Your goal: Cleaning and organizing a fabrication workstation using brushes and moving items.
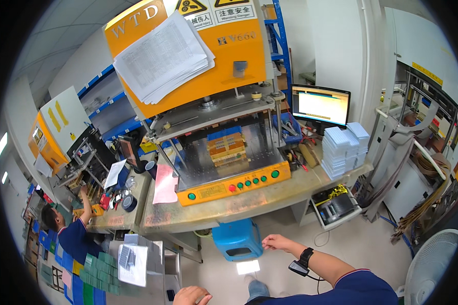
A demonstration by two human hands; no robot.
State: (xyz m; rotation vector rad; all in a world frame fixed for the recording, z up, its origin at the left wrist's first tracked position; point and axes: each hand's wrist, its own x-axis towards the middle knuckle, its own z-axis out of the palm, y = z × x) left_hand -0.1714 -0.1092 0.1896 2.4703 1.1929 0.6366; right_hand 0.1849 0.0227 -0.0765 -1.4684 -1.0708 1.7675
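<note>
My right hand (274,243) is out in front of me, its fingers curled in and nothing visible in them. It appears beside the right edge of a blue plastic stool (233,239); whether it touches the stool I cannot tell. A black band with a small device (301,264) is on my right wrist, with a cable hanging from it. At the lower edge is my left hand (192,296), partly cut off, fingers bent together and no object showing. A yellow press (234,185) stands on the bench, with a stacked brown and yellow fixture (227,147) on its plate.
Light blue trays (341,152) are piled beside a lit monitor (320,105). Under the bench, a drawer (336,208) hangs open. A white fan (435,269) stands at right. At left, a co-worker (76,239) sits near green stacks (99,272) and a white tray (132,264).
</note>
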